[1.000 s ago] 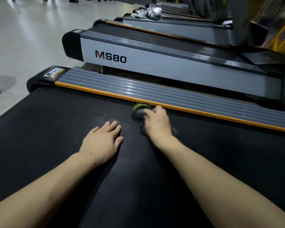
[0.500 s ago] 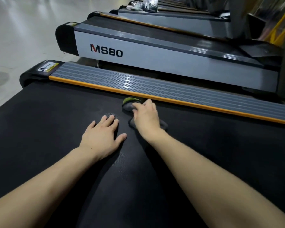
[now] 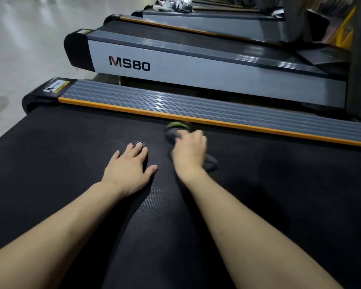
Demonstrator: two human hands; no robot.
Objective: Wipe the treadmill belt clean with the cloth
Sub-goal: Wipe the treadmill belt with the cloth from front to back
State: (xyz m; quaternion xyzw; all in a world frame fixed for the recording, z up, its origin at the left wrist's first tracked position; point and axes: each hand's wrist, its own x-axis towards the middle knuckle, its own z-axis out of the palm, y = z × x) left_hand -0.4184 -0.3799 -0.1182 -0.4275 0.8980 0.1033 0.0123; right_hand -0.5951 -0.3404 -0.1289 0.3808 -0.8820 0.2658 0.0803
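Soft, light cloth [image 3: 172, 132], easily bunched; best pressed flat under right hand [image 3: 189, 155], fingers blurred. Left hand [image 3: 129, 168] spread open on belt [image 3: 71, 147].

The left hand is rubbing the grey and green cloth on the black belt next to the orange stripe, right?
Not quite. The head view shows the right hand on the grey and green cloth, by the orange stripe. The left hand just rests flat on the black treadmill belt.
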